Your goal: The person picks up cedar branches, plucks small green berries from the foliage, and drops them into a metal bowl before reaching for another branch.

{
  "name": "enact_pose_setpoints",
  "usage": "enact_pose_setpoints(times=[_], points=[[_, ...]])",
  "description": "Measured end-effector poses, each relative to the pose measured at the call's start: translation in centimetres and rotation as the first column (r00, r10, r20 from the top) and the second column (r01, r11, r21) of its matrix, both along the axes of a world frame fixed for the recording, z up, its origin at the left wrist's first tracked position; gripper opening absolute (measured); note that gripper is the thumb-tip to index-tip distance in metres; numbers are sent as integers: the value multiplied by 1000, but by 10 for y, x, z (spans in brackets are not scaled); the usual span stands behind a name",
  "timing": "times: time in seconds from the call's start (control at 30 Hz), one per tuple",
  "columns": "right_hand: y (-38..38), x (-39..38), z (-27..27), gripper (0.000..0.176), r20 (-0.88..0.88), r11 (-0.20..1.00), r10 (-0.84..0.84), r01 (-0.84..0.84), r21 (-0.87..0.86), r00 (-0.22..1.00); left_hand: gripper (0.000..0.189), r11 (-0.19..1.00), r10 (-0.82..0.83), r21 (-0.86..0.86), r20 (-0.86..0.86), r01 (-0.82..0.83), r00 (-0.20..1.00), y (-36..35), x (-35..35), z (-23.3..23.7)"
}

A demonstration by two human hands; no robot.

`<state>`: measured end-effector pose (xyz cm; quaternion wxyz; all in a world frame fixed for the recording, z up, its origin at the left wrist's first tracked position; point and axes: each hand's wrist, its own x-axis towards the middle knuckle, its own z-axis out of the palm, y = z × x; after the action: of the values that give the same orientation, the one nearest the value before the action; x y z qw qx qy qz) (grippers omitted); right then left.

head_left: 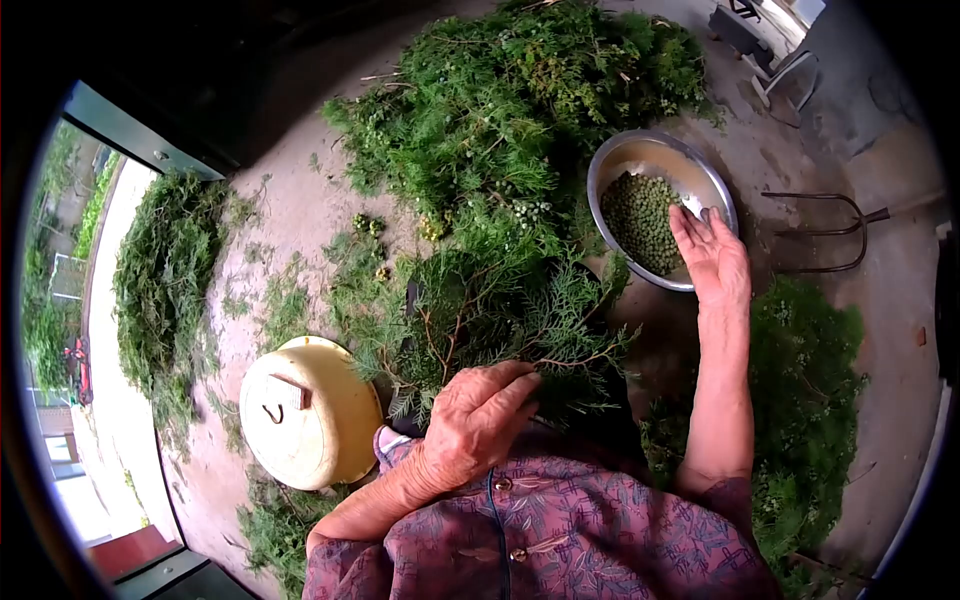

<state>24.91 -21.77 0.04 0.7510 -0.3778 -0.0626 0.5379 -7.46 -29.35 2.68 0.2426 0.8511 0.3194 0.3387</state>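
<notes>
My left hand (478, 415) is closed around the stem end of a leafy evergreen branch (455, 330), which spreads over my lap. Above the near right rim of a metal bowl (606, 232), my right hand (714, 255) is held with its fingers stretched apart and the palm turned up. Small round green cones or berries (642, 218) fill much of the bowl's bottom. I cannot make out anything in the right palm.
A large heap of cut greenery (500, 110) lies ahead, with another pile (165, 300) at left and more (800, 400) at right. An upturned cream basin (315, 430) sits at my left. A pitchfork (850, 232) lies on the floor beyond the bowl.
</notes>
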Motion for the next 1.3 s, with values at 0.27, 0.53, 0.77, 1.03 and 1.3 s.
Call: enact_pose_setpoints(times=[0.27,0.53,0.77,1.03,1.3], points=[[-49,-87,3,26,555,892,429,-430,-137,712,51,869,334,-186,-463,-458,821,-38,-58,-12],[-47,-112,11,22,670,900,382,-422,-112,637,41,871,334,-150,-518,-467,788,-42,-49,-26],[-51,-105,46,19,740,987,14,-128,98,672,25,764,477,-479,-30,-431,878,-12,-57,-1],[-45,-95,35,14,675,989,-109,15,144,730,8,536,741,-844,459,-19,490,39,-94,36],[-16,-144,38,14,691,950,194,-309,46,697,13,568,691,-734,671,373,268,48,-134,27]])
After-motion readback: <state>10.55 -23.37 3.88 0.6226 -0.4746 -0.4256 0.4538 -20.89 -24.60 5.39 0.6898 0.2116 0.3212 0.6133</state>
